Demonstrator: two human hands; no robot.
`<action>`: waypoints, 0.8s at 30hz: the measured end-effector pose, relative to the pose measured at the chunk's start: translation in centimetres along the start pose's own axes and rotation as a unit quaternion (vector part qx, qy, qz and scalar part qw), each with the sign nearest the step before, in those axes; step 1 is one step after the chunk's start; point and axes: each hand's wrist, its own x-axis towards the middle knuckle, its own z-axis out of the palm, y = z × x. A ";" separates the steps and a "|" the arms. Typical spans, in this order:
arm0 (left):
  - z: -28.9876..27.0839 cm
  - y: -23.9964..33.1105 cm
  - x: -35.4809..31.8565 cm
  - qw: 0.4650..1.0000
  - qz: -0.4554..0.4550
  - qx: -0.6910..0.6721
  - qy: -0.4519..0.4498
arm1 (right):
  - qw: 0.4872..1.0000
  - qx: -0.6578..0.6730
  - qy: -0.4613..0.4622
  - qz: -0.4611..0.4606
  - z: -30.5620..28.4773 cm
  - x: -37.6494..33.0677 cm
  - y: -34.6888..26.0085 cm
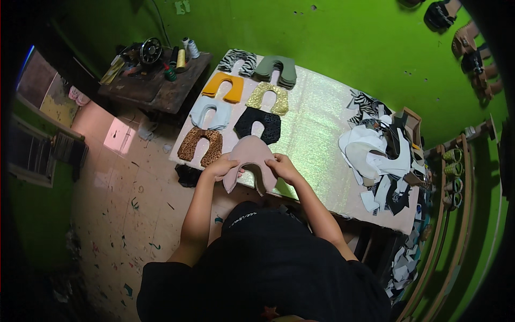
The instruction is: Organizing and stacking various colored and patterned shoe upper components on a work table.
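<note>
Between my two hands is a stack of pink U-shaped shoe upper pieces [251, 151], held at the table's near edge with its opening toward me. My left hand [221, 169] grips its left leg, and my right hand [284, 168] grips the right side. Just beyond lie more U-shaped stacks in two columns: leopard print [189, 146], pale blue [199, 114], orange [215, 88] and zebra print [229, 60] on the left; black patterned [245, 124], gold glitter [279, 102] and grey-green [289, 75] on the right.
Shiny iridescent sheeting [316, 123] covers the table's middle. A heap of white and black offcuts [370, 153] sits at its right end. On the left a dark wooden table [161, 88] carries a sewing machine [151, 51] and thread cones [181, 59]. Sandals [465, 38] hang on the green wall, beside a wooden rack [437, 214].
</note>
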 end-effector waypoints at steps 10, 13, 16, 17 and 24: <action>-1.7 -3.4 2.0 0.870 0.215 0.371 0.242 | 0.951 -0.279 0.123 -0.059 1.6 0.3 2.7; -1.9 -4.1 2.2 0.869 0.206 0.362 0.269 | 0.947 -0.306 0.097 -0.008 2.0 -0.1 2.1; -1.3 -4.0 2.2 0.849 0.221 0.387 0.285 | 0.934 -0.344 0.091 -0.015 1.7 0.3 3.4; -1.2 -3.9 2.1 0.849 0.221 0.387 0.283 | 0.934 -0.344 0.092 -0.014 1.6 0.3 3.8; -0.4 -3.8 1.2 0.839 0.236 0.386 0.304 | 0.929 -0.353 0.107 -0.034 1.7 -0.1 3.7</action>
